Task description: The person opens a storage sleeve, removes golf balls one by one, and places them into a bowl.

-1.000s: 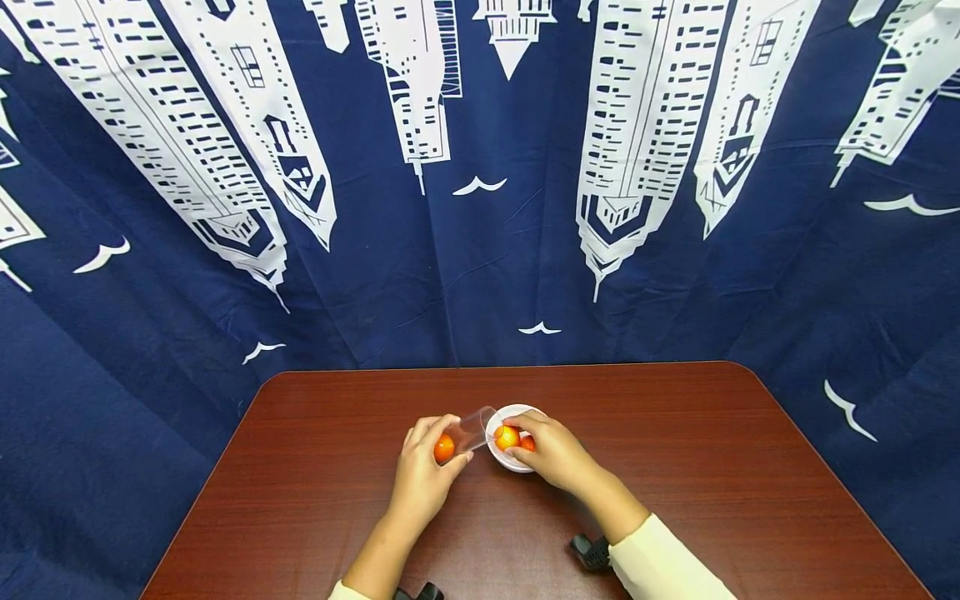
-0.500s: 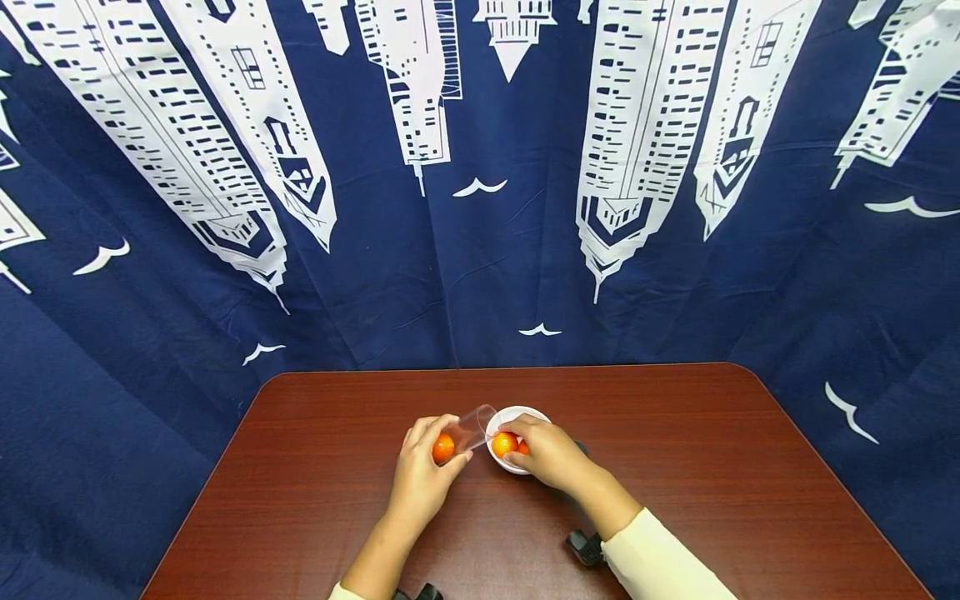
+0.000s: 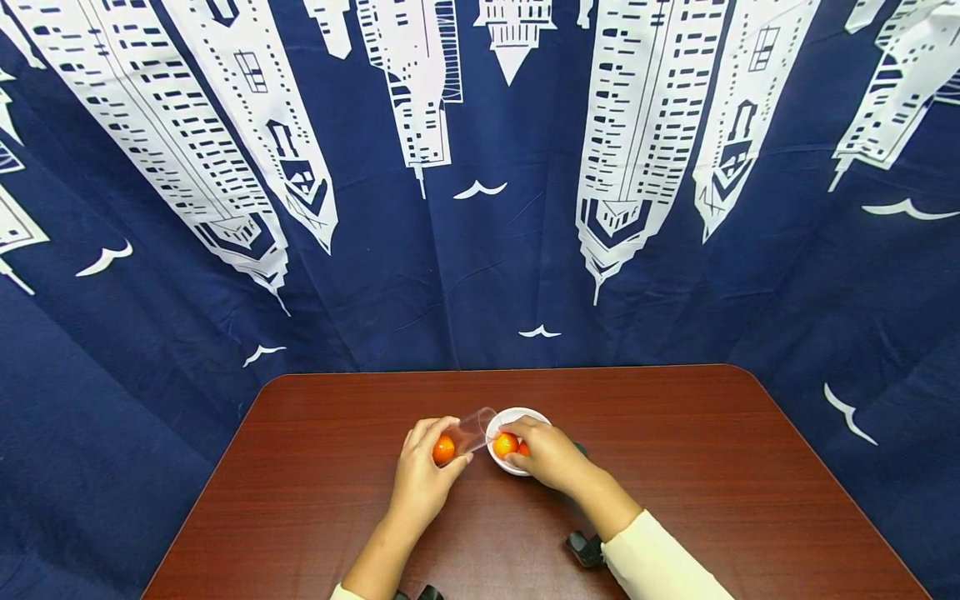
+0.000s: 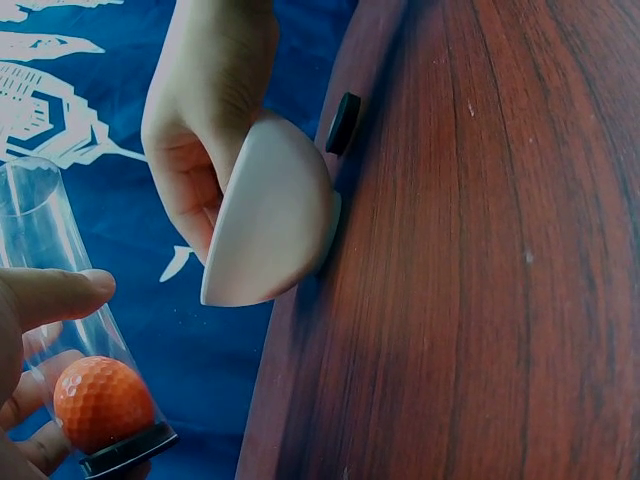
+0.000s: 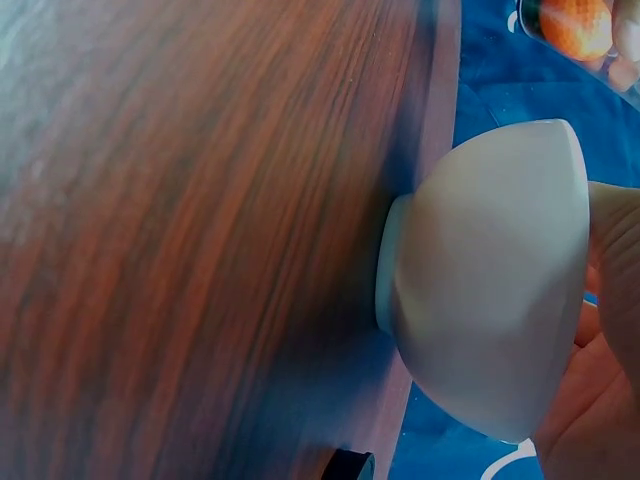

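Observation:
My left hand grips a clear tube, tilted with its open mouth toward the white bowl. Inside the tube's lower end lies an orange golf ball, above a black end cap. The bowl stands on the table, right of the tube. My right hand reaches over its rim, thumb and finger curled about another orange golf ball. A further orange ball shows partly behind the fingers. In both wrist views the bowl's wall hides whatever is in it.
A black disc lies on the brown table near the bowl, mostly behind my right hand in the head view. Beyond the table's far edge hangs a blue cloth printed with white buildings. Dark wrist devices sit by the forearms.
Over the second, my right hand has shifted slightly left and down at the bowl, and the ball at its fingertips has moved slightly lower. The left hand and tube have stayed nearly still.

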### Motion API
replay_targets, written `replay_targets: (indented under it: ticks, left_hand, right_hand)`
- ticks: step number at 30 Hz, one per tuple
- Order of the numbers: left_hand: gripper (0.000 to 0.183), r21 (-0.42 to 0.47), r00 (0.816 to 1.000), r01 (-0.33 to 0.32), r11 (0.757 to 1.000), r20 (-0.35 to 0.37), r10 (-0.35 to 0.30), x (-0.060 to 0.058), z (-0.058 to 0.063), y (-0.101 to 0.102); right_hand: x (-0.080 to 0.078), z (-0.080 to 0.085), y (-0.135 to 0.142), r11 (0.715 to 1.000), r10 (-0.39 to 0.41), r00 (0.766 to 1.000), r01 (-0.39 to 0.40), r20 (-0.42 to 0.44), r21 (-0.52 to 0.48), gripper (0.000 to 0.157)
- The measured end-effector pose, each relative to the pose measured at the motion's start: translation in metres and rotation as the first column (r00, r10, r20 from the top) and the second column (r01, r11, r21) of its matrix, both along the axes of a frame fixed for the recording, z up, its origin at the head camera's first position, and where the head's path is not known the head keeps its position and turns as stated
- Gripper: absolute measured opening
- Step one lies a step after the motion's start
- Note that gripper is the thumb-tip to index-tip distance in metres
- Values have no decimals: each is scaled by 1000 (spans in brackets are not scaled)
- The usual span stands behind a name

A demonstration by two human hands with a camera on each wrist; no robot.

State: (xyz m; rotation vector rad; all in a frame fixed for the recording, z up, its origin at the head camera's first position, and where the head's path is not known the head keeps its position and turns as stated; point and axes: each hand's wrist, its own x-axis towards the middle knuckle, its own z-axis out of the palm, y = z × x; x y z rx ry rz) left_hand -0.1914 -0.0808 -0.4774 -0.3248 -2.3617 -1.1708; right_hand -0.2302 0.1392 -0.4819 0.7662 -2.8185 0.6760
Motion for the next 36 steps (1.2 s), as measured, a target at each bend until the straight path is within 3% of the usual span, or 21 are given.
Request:
replay_targets:
  ticks: [8, 22, 36]
  left_hand:
    - [51, 2, 1000, -4, 1000, -12, 4, 0, 0, 1]
    - [51, 21, 1000, -11, 1000, 17, 11, 1, 1, 1]
    - [53, 25, 1000, -17, 1000, 9, 17, 1, 4, -2]
  right_hand:
    - [2, 0, 1, 1000, -11, 1000, 10, -21, -14, 43]
    - [9, 2, 5, 981, -86, 996, 81, -23, -177, 45]
    - [18, 5, 15, 947, -84, 995, 63, -52, -315, 50]
